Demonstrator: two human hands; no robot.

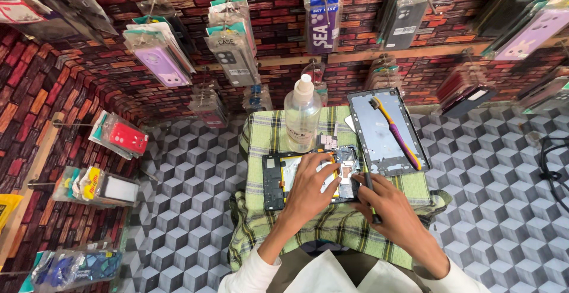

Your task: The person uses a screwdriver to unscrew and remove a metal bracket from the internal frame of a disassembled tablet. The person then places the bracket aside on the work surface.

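Observation:
An opened tablet [274, 177] with its back off lies on a green checked cloth [332, 231]. My left hand [309, 187] rests flat on the tablet's inner parts, fingers spread over the middle. My right hand [392, 210] holds a thin dark tool [371, 195] like a pen, its tip at the tablet's right edge. The tablet's middle is hidden under my left hand.
A clear plastic bottle [301, 115] with a white cap stands behind the tablet. A removed grey back panel [379, 136] lies to the right with a purple-and-yellow toothbrush [398, 136] on it. Packaged phone cases [160, 56] hang on the brick-patterned wall. A black cable [554, 165] lies at far right.

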